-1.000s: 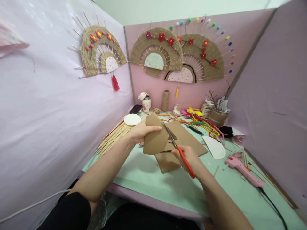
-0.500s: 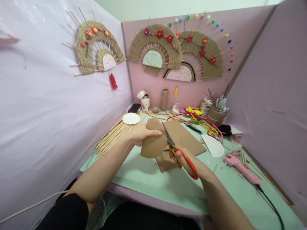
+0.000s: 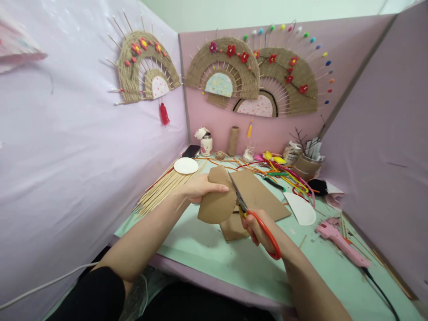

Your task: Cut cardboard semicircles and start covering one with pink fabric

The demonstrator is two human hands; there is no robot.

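A rounded piece of brown cardboard (image 3: 217, 207) is pinched in my left hand (image 3: 200, 187), thumb on top and fingers behind it. My right hand (image 3: 259, 227) grips scissors (image 3: 241, 196) with red-orange handles and some yellow on the inner side. Their blades lie along the right edge of the cardboard piece, pointing up and away from me. Whether the blades are fully closed on the edge I cannot tell. Beneath and behind lies a larger cardboard sheet (image 3: 261, 191), with a smaller cardboard scrap (image 3: 232, 229) nearer me, both on the green tabletop.
Thin sticks (image 3: 160, 191) and a white disc (image 3: 186, 165) lie at left. At right are a white half-disc (image 3: 302, 209), a pink glue gun (image 3: 341, 243) with a black cord, pliers (image 3: 274, 184) and coloured pipe cleaners (image 3: 294, 176). Decorated fans (image 3: 227, 67) hang on the walls.
The whole view has shifted slightly, so the scene sits further right. The scissors' handles have come closer together, and the blades remain at the cardboard's right edge.
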